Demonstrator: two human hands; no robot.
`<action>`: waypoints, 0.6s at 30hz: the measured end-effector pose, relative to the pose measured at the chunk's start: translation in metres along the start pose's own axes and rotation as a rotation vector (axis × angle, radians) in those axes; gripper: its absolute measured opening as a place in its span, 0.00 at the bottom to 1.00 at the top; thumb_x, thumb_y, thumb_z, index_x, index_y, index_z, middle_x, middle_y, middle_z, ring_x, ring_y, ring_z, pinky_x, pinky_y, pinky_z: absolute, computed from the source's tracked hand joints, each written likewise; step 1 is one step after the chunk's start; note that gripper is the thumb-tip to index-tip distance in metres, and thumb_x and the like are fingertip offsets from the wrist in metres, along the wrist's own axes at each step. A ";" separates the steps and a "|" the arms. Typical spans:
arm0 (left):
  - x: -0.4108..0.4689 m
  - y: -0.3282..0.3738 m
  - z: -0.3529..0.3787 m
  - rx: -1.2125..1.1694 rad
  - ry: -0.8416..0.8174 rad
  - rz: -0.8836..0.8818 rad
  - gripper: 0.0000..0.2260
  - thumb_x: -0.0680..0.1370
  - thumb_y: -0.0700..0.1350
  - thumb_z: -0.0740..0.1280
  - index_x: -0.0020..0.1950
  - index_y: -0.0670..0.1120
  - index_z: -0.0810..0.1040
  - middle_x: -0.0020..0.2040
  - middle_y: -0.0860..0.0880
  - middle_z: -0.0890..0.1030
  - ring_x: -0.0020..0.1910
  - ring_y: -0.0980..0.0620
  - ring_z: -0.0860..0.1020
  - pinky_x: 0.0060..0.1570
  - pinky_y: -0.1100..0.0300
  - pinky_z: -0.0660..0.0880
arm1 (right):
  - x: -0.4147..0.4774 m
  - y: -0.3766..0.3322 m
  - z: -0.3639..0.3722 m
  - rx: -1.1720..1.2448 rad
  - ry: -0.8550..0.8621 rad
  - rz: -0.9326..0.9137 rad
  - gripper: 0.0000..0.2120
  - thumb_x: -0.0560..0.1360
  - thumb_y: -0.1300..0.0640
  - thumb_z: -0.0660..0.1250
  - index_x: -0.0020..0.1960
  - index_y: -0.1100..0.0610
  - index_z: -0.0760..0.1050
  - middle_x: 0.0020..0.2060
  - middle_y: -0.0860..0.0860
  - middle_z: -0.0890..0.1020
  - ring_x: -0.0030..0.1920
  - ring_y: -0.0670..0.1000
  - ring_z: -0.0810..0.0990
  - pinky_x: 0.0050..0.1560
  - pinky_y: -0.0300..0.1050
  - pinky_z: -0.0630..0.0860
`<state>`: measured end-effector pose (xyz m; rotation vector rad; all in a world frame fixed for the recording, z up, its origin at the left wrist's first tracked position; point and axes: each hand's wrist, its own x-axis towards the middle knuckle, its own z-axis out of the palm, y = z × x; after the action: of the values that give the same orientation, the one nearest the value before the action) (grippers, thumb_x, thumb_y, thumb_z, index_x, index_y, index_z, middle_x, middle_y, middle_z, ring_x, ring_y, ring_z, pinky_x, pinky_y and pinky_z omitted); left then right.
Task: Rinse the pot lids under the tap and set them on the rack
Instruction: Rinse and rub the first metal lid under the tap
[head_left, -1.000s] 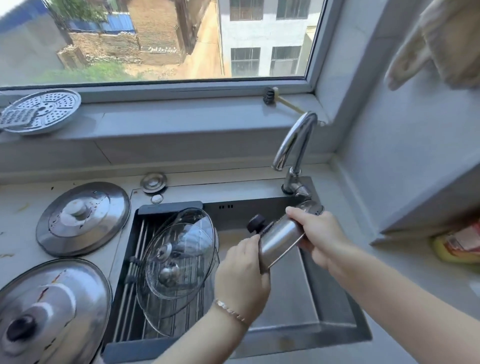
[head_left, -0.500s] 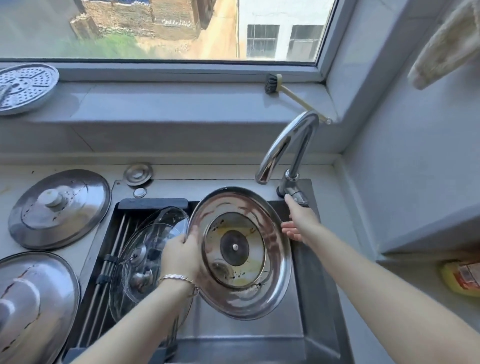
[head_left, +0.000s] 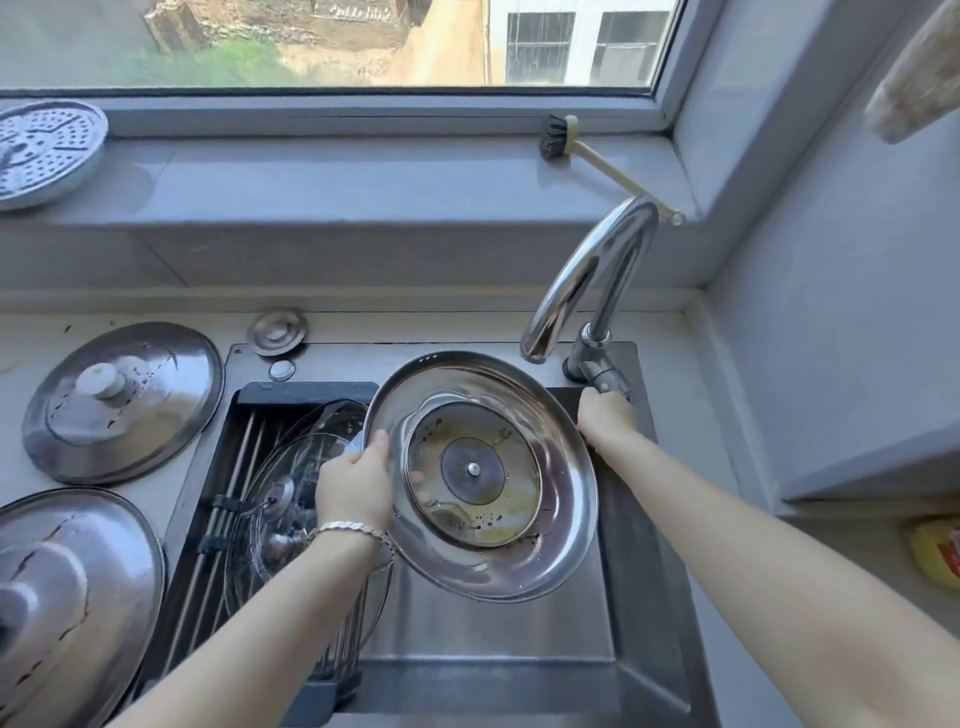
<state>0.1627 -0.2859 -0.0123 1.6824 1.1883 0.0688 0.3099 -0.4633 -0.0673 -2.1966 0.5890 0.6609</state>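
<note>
The right hand (head_left: 605, 418) is now reaching up onto the chrome tap's lever (head_left: 605, 376), fingers curling around it, while the left hand (head_left: 356, 486) is gripping the round steel lid (head_left: 550, 499), underside up, over the sink (head_left: 639, 571).

Bright window (head_left: 332, 44) daylight, warped edges

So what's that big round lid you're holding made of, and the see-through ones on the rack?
The held lid looks like shiny steel: it mirrors light, with a clear, probably glass, middle, stained brownish. The see-through lids look like glass with metal knobs; the rack bars show through them.
</note>
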 end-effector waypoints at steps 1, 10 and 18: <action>-0.002 0.001 0.000 -0.012 0.000 0.001 0.20 0.78 0.49 0.61 0.29 0.42 0.63 0.29 0.44 0.66 0.29 0.48 0.63 0.30 0.57 0.59 | -0.002 -0.001 -0.001 -0.001 -0.001 0.002 0.20 0.80 0.56 0.48 0.67 0.64 0.67 0.65 0.62 0.73 0.61 0.61 0.73 0.60 0.49 0.69; -0.003 0.005 0.003 -0.147 -0.054 -0.034 0.21 0.72 0.56 0.64 0.33 0.37 0.72 0.29 0.33 0.78 0.32 0.40 0.80 0.43 0.46 0.78 | -0.003 0.010 -0.004 -0.047 0.039 -0.005 0.20 0.80 0.58 0.49 0.63 0.69 0.69 0.62 0.65 0.73 0.62 0.63 0.72 0.59 0.48 0.69; -0.004 0.005 0.003 -0.138 -0.017 -0.003 0.19 0.79 0.47 0.61 0.29 0.42 0.64 0.21 0.47 0.68 0.25 0.48 0.70 0.31 0.58 0.61 | -0.008 0.012 -0.006 -0.047 0.050 -0.040 0.17 0.80 0.52 0.51 0.56 0.64 0.68 0.55 0.61 0.73 0.50 0.58 0.71 0.49 0.46 0.66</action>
<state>0.1656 -0.2909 -0.0084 1.5576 1.1469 0.1313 0.2985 -0.4738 -0.0656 -2.2682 0.5594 0.6056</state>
